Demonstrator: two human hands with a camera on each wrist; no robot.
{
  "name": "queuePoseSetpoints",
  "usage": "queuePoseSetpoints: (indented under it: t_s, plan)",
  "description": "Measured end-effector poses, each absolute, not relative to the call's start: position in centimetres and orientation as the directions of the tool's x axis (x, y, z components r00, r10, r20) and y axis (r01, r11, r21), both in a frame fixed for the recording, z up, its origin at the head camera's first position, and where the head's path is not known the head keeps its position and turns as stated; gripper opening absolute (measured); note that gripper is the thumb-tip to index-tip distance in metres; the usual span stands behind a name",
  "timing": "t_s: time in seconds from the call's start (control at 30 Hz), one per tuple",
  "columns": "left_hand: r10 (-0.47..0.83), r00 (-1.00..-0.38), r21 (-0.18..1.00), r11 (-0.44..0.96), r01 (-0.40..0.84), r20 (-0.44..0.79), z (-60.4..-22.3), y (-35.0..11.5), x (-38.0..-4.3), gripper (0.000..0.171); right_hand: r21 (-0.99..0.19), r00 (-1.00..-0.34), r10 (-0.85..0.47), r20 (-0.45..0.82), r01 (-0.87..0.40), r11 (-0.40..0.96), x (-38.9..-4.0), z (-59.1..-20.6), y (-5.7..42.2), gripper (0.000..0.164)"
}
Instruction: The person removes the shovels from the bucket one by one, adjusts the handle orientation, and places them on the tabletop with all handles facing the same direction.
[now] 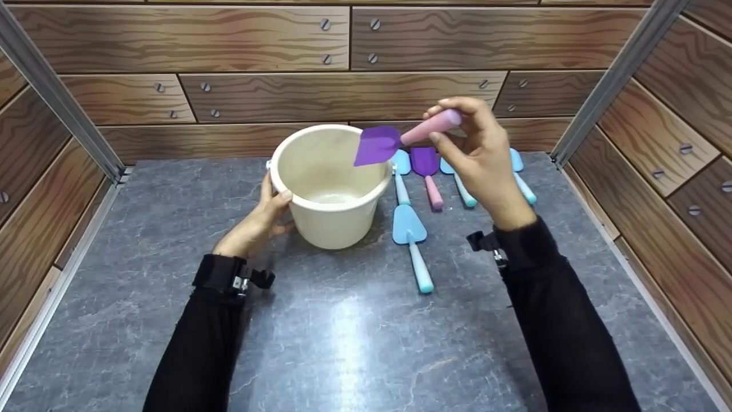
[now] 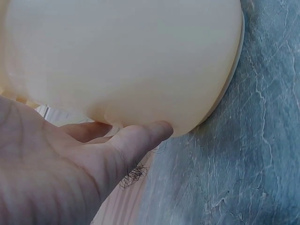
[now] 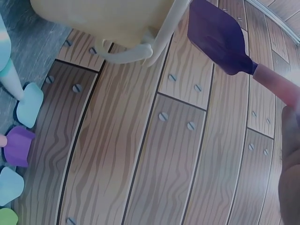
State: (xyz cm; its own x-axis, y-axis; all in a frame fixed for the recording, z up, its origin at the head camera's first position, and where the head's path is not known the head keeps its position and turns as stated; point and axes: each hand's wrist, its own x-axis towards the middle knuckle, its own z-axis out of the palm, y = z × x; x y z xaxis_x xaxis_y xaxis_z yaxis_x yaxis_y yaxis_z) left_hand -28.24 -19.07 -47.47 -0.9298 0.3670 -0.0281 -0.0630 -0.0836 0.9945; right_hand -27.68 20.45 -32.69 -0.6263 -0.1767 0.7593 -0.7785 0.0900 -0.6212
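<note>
A cream bucket point(image 1: 337, 226) stands upright on the grey surface, its inside facing me. My left hand point(image 1: 257, 220) holds its left side, with the thumb by the rim and fingers along the outer wall; the left wrist view shows this hand point(image 2: 93, 159) against the bucket wall point(image 2: 140, 56). My right hand point(image 1: 480, 149) pinches the pink handle of a purple toy shovel point(image 1: 378, 145) between thumb and fingers. The shovel is raised, its blade overlapping the bucket's right rim in the head view. In the right wrist view its purple blade point(image 3: 218, 37) shows beside the bucket's rim.
Right of the bucket lie a blue toy trowel point(image 1: 409, 226), another purple shovel with a pink handle point(image 1: 424, 162) and several blue shovels, partly hidden behind bucket and hand. Wood-patterned panels point(image 1: 274, 40) enclose the back and sides, with metal posts point(image 1: 623, 74) at the corners.
</note>
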Motion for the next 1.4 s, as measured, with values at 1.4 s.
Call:
queuePoseSetpoints:
  t_s: [1.4]
  plan:
    - [0.364, -0.931, 0.995, -0.082, -0.063, -0.029, -47.5, -19.1, -28.1, 0.14, -0.587, -0.662, -0.092, 0.744, -0.712, 0.386, -24.4, -37.4, 29.2, 0.041]
